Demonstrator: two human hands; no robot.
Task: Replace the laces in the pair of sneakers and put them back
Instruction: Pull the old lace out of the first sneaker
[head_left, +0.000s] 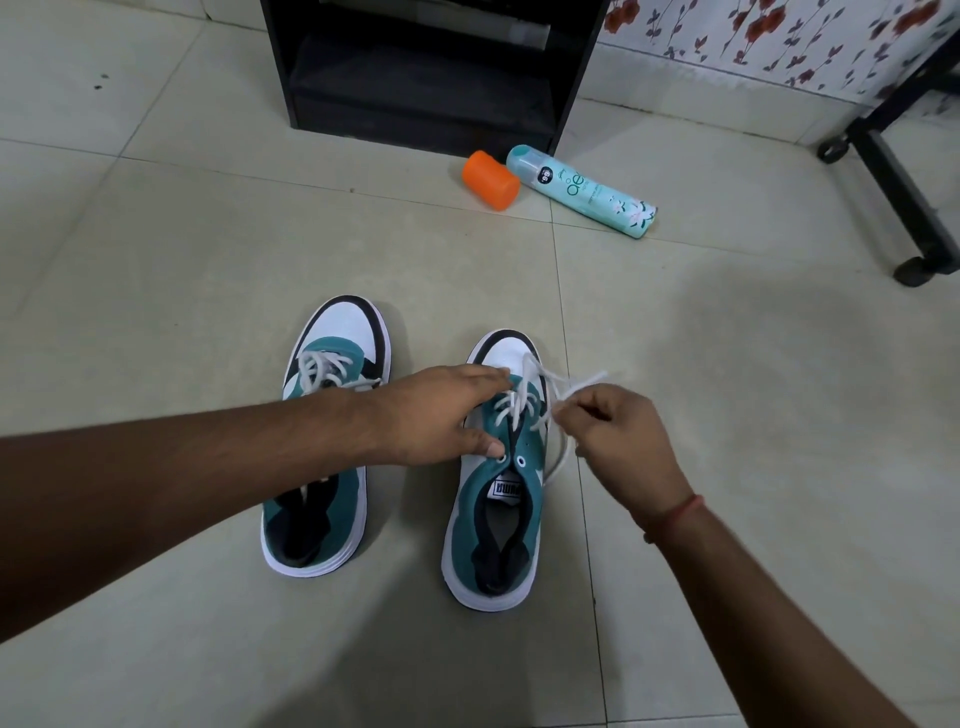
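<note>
Two teal, white and black sneakers stand side by side on the tiled floor, toes pointing away from me. The left sneaker (332, 395) has a white lace threaded through it, and my left forearm crosses over its middle. The right sneaker (498, 509) is partly laced with a white lace (524, 395); its upper eyelets near the tongue are bare. My left hand (441, 410) rests on the right sneaker's left side, fingers straight, thumb by an eyelet. My right hand (618, 436) pinches a loose end of that lace just right of the shoe.
A black open shelf unit (426, 78) stands on the floor ahead. In front of it lie an orange cap (491, 179) and a teal spray can (587, 192) on its side. A black wheeled frame (904, 192) stands at the right under a floral cloth.
</note>
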